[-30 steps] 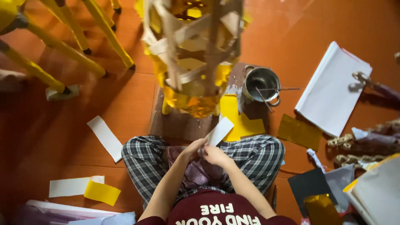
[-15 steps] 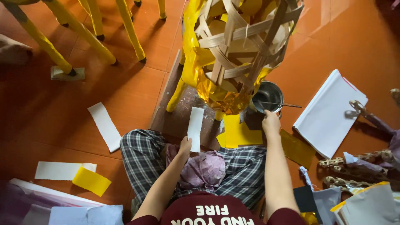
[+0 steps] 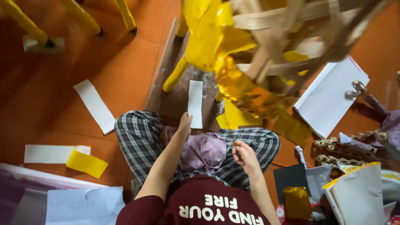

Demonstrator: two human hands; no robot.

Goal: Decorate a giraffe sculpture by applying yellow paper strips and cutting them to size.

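Note:
My left hand (image 3: 183, 125) pinches the lower end of a white paper strip (image 3: 195, 103) and holds it upright over a worn wooden board (image 3: 166, 89). Lower down, my right hand (image 3: 243, 155) hovers over my checked trousers with its fingers curled; whether it holds anything is unclear. A woven bamboo frame partly covered in shiny yellow foil (image 3: 254, 50) hangs blurred and close above the board, just right of the strip. A crumpled purple cloth (image 3: 204, 151) lies in my lap between the hands.
On the orange tiled floor to the left lie white strips (image 3: 95, 106) (image 3: 52, 153) and a yellow piece (image 3: 86, 163). Yellow sheets (image 3: 234, 117), a white paper stack (image 3: 333, 98) and patterned rolls (image 3: 350, 143) lie to the right. Yellow furniture legs (image 3: 25, 25) stand top left.
My right hand has pulled back from the metal pot beside the frame to above my lap. The left hand still holds the strip. The view has shifted and the frame now looks closer.

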